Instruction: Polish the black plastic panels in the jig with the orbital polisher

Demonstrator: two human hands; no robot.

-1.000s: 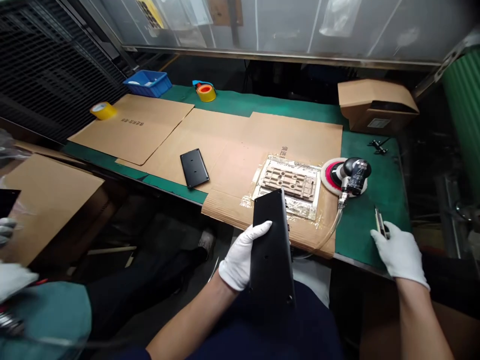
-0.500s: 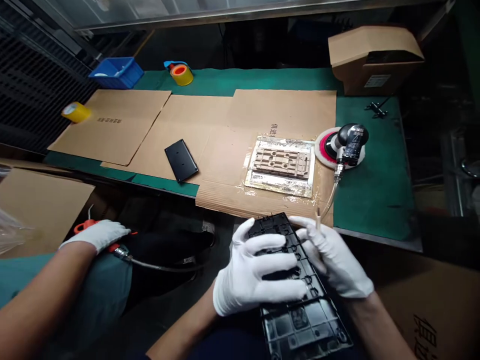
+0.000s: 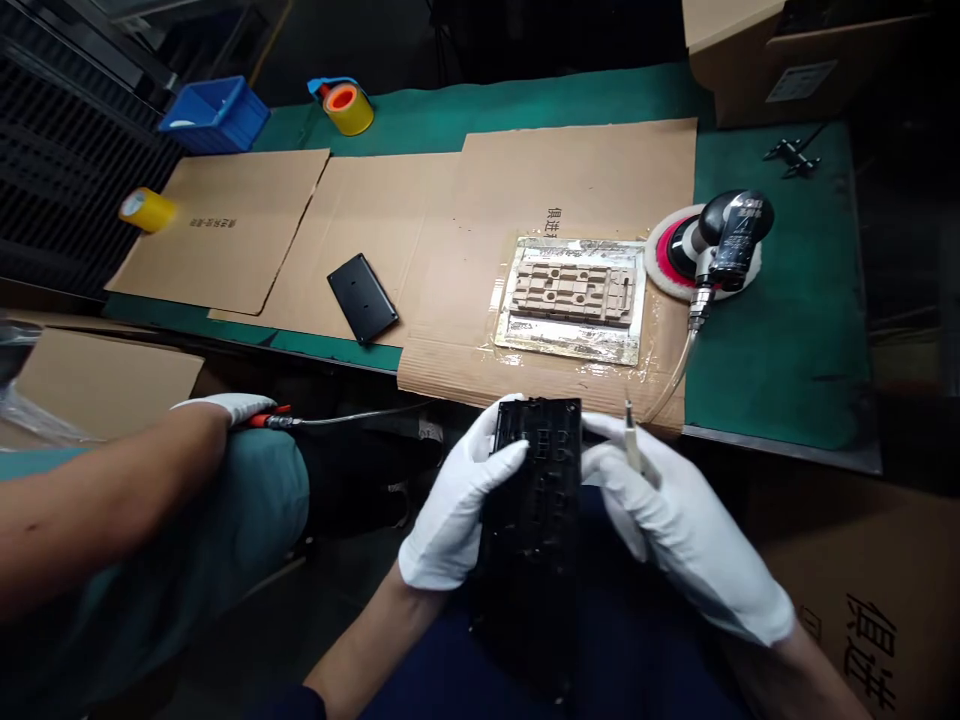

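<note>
A long black plastic panel (image 3: 536, 520) rests over my lap, ribbed inner side up. My left hand (image 3: 457, 505), in a white glove, grips its left edge with the thumb over the top. My right hand (image 3: 679, 525), also gloved, touches the panel's right edge and pinches a thin metal tool (image 3: 632, 445) that points upward. Beyond them on the bench lies a tan slotted jig (image 3: 577, 295) on a shiny taped sheet.
A round sander (image 3: 712, 250) with an air hose sits right of the jig. A small black plate (image 3: 362, 297) lies on flattened cardboard (image 3: 375, 220). Tape rolls (image 3: 349, 105), a blue bin (image 3: 214, 112) and a cardboard box (image 3: 787, 50) stand at the back. Another person's gloved hand (image 3: 225, 408) holds a hose tool at left.
I turned the panel from smooth side to ribbed side up and straightened it. My right hand left the bench with the thin tool and came to the panel. My view dropped lower.
</note>
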